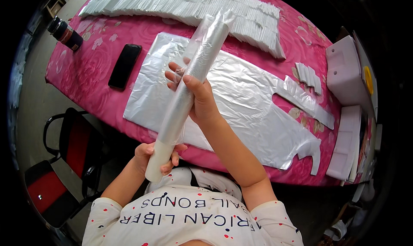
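A long roll of clear plastic film [189, 89] slants up and away from me over the table. My left hand [150, 158] is wrapped round its near end, where the roll looks whiter. Partway up, my right hand [195, 93] grips the roll, thumb across the front and fingers spread behind it. A loose flap of film hangs along the roll's upper left side. Beneath it lies a flat stack of silvery-white plastic bags [245, 104] with handle straps pointing right.
Rows of folded white plastic bundles [180, 7] line the far side of the pink floral tablecloth [97, 74]. A black phone [124, 67] and a dark jar [65, 34] are at left. Small white bundles [308, 78] and white boxes [348, 70] sit at right; red-black chairs [47, 188] stand lower left.
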{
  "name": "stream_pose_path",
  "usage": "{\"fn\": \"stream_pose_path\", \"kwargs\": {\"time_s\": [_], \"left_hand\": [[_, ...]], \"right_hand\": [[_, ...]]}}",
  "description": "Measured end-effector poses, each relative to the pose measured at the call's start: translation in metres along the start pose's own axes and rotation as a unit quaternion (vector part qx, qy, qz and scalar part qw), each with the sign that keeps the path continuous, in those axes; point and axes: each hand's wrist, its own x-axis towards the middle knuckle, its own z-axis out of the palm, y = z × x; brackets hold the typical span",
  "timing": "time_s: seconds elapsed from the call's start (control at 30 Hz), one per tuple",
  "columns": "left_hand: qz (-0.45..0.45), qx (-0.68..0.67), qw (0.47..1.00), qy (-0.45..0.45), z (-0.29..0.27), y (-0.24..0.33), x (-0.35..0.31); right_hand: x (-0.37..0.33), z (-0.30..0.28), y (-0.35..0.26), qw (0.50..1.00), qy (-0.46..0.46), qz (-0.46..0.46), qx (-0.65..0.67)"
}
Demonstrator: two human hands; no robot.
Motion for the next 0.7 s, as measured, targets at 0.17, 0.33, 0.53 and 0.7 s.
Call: {"fn": "stream_pose_path", "kwargs": {"time_s": [0.17, 0.33, 0.53, 0.7], "left_hand": [[0.096, 0.608, 0.728, 0.302, 0.025, -0.005, 0.031], [0.061, 0.435, 0.872, 0.215, 0.035, -0.015, 0.034], [0.049, 0.430, 0.891, 0.138, 0.049, -0.017, 0.041], [0.091, 0.443, 0.869, 0.199, 0.047, -0.020, 0.044]], "right_hand": [[-0.008, -0.013, -0.026, 0.990, 0.021, -0.069, -0.120], [-0.027, -0.038, -0.026, 0.990, -0.042, -0.005, -0.135], [-0.059, -0.067, -0.022, 0.989, -0.114, 0.057, -0.081], [-0.077, -0.089, -0.027, 0.992, -0.054, 0.047, -0.105]]}}
